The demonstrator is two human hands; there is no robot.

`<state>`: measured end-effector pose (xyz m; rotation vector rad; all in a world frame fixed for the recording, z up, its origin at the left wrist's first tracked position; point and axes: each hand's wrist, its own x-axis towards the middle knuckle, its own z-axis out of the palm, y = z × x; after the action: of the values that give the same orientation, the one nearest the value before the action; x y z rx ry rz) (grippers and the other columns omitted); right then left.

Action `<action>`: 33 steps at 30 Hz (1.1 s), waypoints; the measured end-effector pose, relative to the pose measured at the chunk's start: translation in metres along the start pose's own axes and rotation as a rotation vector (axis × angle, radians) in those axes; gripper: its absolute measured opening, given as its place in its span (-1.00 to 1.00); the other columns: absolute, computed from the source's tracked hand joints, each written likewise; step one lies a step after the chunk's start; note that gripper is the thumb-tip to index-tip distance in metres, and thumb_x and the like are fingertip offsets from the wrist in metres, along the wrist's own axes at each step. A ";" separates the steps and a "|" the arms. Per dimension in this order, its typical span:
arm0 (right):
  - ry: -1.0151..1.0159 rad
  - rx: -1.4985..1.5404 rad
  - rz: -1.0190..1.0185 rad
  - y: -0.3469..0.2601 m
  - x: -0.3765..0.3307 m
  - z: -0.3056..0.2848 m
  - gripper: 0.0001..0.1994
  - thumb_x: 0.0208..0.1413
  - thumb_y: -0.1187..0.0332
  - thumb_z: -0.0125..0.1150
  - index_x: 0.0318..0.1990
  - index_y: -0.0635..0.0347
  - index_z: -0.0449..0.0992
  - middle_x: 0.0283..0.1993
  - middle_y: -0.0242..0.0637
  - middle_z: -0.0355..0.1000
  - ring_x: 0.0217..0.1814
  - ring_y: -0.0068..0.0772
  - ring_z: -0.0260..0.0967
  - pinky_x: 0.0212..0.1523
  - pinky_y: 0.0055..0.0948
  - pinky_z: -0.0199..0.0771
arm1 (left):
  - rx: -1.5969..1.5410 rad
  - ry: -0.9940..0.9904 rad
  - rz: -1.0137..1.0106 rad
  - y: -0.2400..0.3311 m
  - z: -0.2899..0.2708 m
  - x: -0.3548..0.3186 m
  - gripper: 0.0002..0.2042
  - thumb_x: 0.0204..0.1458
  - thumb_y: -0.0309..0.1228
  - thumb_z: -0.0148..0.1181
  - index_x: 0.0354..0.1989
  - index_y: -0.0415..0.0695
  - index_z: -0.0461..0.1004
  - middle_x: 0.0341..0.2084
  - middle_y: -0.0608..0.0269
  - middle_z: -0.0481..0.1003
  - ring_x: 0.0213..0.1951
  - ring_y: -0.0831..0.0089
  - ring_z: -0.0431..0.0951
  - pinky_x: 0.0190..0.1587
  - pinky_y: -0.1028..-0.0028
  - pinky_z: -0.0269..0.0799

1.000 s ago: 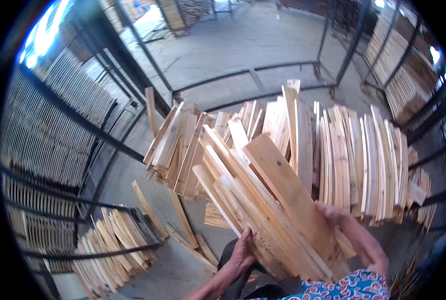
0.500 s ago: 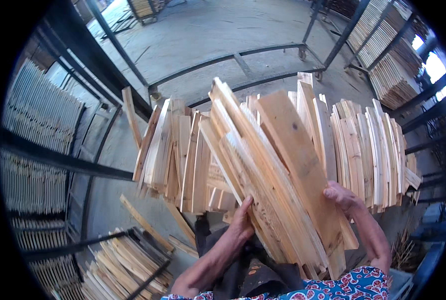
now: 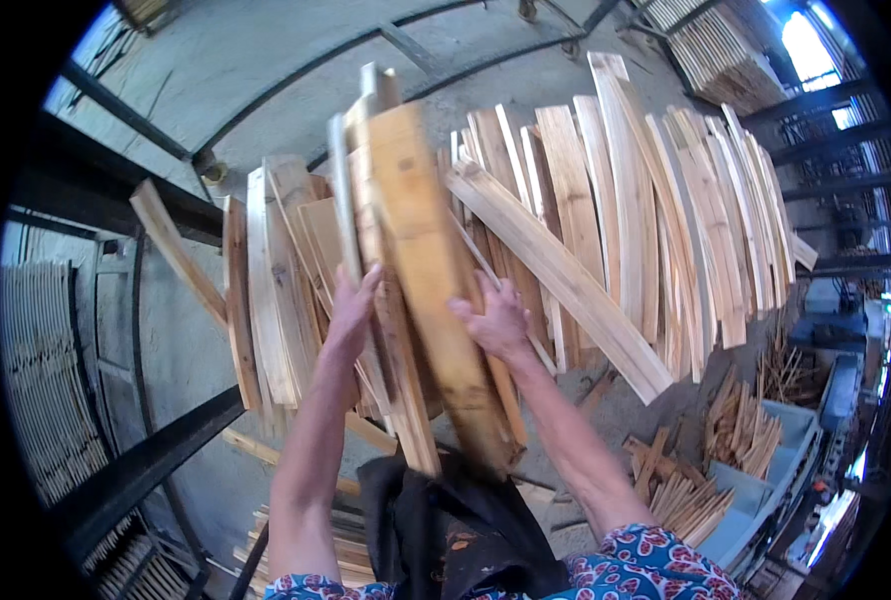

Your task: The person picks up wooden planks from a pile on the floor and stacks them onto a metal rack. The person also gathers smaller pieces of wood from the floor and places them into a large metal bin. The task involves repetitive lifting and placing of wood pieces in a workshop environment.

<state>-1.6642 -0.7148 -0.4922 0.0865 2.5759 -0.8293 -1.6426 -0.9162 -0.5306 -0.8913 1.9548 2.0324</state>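
Clasping a bundle of wooden slats [image 3: 421, 290] from both sides, the left hand [image 3: 351, 310] lay with straight fingers against its left edge while the right hand [image 3: 496, 318] curled fingers over its right edge. The bundle stood nearly upright before a leaning row of planks [image 3: 646, 200], above dark cloth [image 3: 446, 530].

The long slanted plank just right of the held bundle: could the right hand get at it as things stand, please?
Probably not yet: the right hand is pressed against the bundle of planks, though the slanted plank lies uncovered beside it.
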 end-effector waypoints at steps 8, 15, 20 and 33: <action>-0.133 0.088 -0.077 0.054 0.011 0.025 -0.28 -0.17 -0.01 0.06 0.12 0.17 -0.01 0.13 0.05 -0.05 0.16 -0.07 -0.05 0.10 -0.18 -0.02 | 0.543 0.250 0.244 -0.097 -0.035 -0.005 -0.32 -0.16 -0.36 0.09 0.12 -0.25 -0.12 0.04 -0.13 0.02 0.10 0.09 0.00 0.12 0.34 -0.09; -0.184 0.219 0.223 0.068 0.003 0.006 -0.67 -0.07 0.21 0.03 -0.28 0.35 0.39 -0.45 -0.21 0.40 -0.45 -0.42 0.33 -0.36 -0.43 0.31 | 0.104 0.311 0.019 -0.101 -0.032 -0.102 -0.62 -0.08 -0.36 0.01 -0.07 -0.27 0.21 -0.15 0.11 0.28 -0.08 0.33 0.26 -0.02 0.44 0.14; 0.029 0.357 0.103 0.053 -0.057 0.023 -0.79 -0.07 0.29 0.01 -0.45 0.29 0.38 -0.61 -0.25 0.34 -0.61 -0.39 0.27 -0.50 -0.39 0.29 | -0.155 0.127 -0.487 -0.154 0.001 -0.197 -0.67 -0.10 -0.36 0.07 -0.17 -0.28 0.26 -0.23 0.14 0.31 -0.20 0.47 0.31 -0.17 0.50 0.28; -0.065 0.544 0.486 0.198 -0.134 0.047 -0.60 0.04 0.10 -0.13 -0.12 0.24 0.33 -0.13 -0.22 0.33 -0.08 -0.37 0.26 -0.11 -0.42 0.26 | 0.008 0.072 -0.037 -0.078 -0.016 -0.156 -0.91 -0.13 -0.51 0.03 -0.47 -0.27 0.32 -0.62 0.40 0.29 -0.54 0.67 0.22 -0.50 0.64 0.18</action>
<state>-1.4879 -0.5700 -0.5774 0.7930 2.0600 -1.2682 -1.4727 -0.8803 -0.5129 -1.0039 1.9659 1.9976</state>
